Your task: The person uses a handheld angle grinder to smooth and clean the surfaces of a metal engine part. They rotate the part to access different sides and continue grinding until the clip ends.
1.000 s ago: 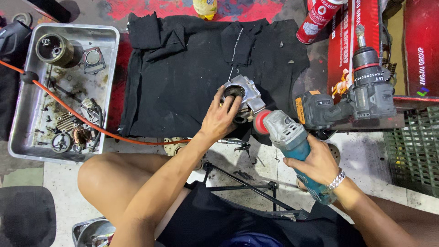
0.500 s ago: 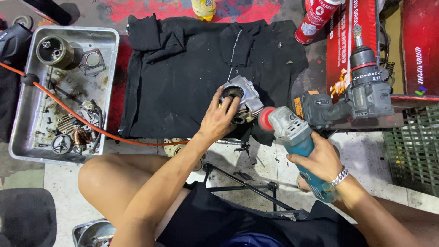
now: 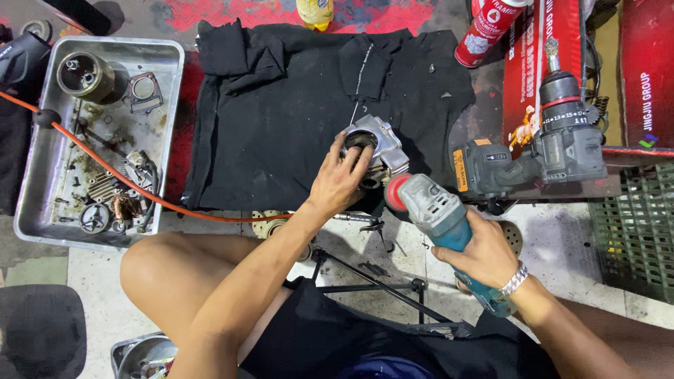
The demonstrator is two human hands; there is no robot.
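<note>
My left hand (image 3: 339,180) grips a grey metal engine part (image 3: 375,146) that rests on a black cloth (image 3: 281,112). In my right hand (image 3: 484,253) I hold a teal angle grinder (image 3: 439,210) by its body. The grinder's red head touches or nearly touches the near side of the engine part. The exact contact point is hidden by my left fingers.
A metal tray (image 3: 42,168) of oily engine parts sits at the left, crossed by an orange hose (image 3: 126,182). A cordless impact wrench (image 3: 540,151) lies at the right beside red boxes (image 3: 646,70). A spray can (image 3: 488,28) and a yellow bottle (image 3: 314,12) stand at the back. Black rods (image 3: 379,281) lie on the floor.
The grinder head has shifted slightly left, closer to the engine part. My left hand keeps its hold on the part.
</note>
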